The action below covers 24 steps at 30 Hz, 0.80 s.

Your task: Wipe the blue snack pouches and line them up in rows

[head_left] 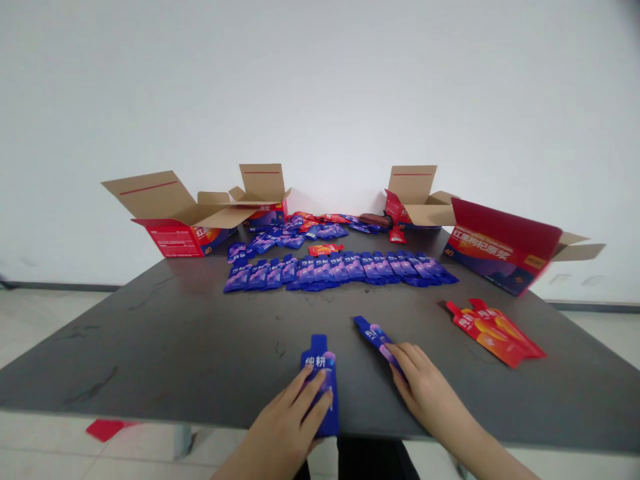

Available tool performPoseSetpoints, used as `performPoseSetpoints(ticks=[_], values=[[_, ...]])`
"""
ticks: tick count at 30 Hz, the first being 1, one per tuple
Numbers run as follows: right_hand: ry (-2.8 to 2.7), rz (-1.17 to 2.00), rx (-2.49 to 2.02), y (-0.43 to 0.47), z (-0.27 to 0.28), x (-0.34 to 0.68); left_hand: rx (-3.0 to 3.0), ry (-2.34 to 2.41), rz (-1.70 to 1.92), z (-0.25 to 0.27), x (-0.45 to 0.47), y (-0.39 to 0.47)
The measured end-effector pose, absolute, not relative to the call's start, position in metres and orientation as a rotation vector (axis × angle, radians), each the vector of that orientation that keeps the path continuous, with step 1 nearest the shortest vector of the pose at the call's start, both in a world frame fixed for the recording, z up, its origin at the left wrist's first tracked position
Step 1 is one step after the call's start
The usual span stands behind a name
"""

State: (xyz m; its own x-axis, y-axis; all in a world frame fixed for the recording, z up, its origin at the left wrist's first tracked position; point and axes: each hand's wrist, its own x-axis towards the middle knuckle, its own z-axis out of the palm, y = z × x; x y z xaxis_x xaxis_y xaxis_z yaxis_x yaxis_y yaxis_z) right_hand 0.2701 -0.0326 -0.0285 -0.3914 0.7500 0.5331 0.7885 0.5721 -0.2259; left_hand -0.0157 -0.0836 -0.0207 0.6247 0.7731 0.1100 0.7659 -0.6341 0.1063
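Close to the table's front edge, a blue spouted pouch (327,407) lies with its neck pointing away from me. My left hand (293,413) has its fingers over the left side of this pouch and grips it. To the right, my right hand (420,377) pinches another blue pouch (375,335) by its near end, its neck tilted toward the far left. Part of that pouch is hidden under the fingers. Beyond both hands, a long row of overlapping blue pouches (330,270) stretches across the table, necks facing away.
Red pouches (495,331) lie at the right. A single red pouch (325,249) is behind the row, before a mixed pile (293,233). Open cartons stand at left (180,237), back left (270,212), back right (397,210) and right (495,253) on the dark table (165,353).
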Motion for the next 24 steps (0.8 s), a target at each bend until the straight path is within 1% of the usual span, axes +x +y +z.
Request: performPoseSetpoints(ticks=[5,7,10,13,17,20,24], values=[[-2.187,0.141,-1.173,-0.025,-0.02,0.285,2.815,1.245,0.298,0.01,-0.054,-0.075],[-2.118,0.179,-1.185,-0.017,-0.014,0.289,2.76,1.294,0.421,0.029,-0.072,-0.06],[-2.014,0.215,-1.267,0.001,0.003,0.278,2.643,1.375,0.697,0.055,-0.095,-0.023],[-2.05,0.259,-1.252,0.028,0.027,0.245,2.569,1.443,0.92,0.063,-0.108,0.031],[-2.077,0.108,-0.962,0.086,0.048,0.185,2.55,1.51,1.135,0.048,-0.109,0.104],[-2.135,-0.057,-0.756,0.133,0.049,0.144,2.581,1.597,1.071,0.031,-0.105,0.138],[-2.262,-0.218,-0.759,0.176,0.036,0.104,2.603,1.632,0.966,0.01,-0.105,0.155]])
